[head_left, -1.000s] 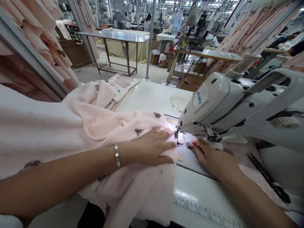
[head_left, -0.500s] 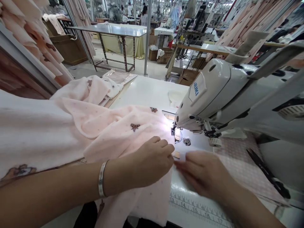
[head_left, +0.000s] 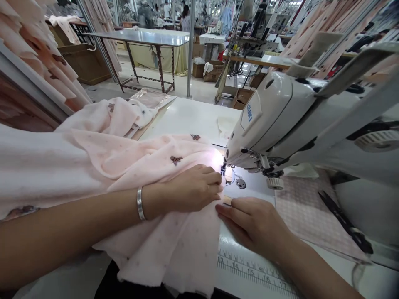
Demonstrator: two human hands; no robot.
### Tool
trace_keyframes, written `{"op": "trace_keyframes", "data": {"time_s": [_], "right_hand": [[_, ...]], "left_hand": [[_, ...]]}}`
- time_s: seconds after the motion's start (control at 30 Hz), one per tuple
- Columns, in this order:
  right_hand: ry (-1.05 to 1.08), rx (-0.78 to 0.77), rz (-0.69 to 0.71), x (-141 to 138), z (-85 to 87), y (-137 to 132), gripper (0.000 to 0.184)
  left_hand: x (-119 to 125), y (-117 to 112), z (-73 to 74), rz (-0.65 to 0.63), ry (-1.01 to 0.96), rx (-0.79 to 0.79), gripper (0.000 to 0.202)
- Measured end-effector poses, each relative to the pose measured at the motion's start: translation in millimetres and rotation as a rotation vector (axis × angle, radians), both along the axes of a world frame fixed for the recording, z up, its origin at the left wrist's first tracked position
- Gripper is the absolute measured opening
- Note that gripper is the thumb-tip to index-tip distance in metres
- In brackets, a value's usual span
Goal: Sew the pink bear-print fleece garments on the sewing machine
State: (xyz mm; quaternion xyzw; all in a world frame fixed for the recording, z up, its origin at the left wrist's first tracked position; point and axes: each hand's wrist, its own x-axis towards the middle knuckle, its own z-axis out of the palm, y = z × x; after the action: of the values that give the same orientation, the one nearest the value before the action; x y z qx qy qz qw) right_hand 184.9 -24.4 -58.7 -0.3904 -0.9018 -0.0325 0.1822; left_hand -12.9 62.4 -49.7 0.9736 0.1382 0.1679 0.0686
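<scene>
A pale pink fabric [head_left: 134, 166] printed with small brown butterflies is spread over the white sewing table [head_left: 187, 118]. My left hand [head_left: 190, 189], a silver bangle on its wrist, rests on the cloth with fingers curled at its edge beside the needle. My right hand [head_left: 254, 224] lies next to it, fingertips pressed on the fabric's edge just in front of the presser foot [head_left: 225, 173]. Over the needle area on the right hangs the white sewing machine [head_left: 289, 120], its lamp lighting the cloth.
A checked cloth [head_left: 305, 211] with black scissors [head_left: 343, 222] lies under the machine arm. A ruler scale [head_left: 249, 270] is printed at the table's front edge. More pink fabric is piled at the left. Metal tables, boxes and hanging garments fill the workshop behind; people stand far back.
My right hand came back from beside the needle to the fabric's edge in front of it. The left hand curled its fingers and slid the cloth edge toward the presser foot.
</scene>
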Motion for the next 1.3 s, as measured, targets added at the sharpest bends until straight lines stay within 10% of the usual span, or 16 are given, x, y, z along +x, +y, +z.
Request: {"op": "trace_keyframes", "data": {"time_s": [0.33, 0.67, 1.3], "right_hand": [[-0.022, -0.037, -0.156, 4, -4.4, 12, 0.023], [0.048, -0.006, -0.323, -4, 3.3, 7, 0.030], [0.133, -0.083, -0.305, -12, -4.9, 5, 0.024]], "left_hand": [[7, 38, -5.3, 0.078, -0.030, -0.037, 0.032], [12, 27, 19.0, 0.333, 0.119, -0.247, 0.022], [4, 27, 4.6, 0.248, 0.060, -0.316, 0.014]]}}
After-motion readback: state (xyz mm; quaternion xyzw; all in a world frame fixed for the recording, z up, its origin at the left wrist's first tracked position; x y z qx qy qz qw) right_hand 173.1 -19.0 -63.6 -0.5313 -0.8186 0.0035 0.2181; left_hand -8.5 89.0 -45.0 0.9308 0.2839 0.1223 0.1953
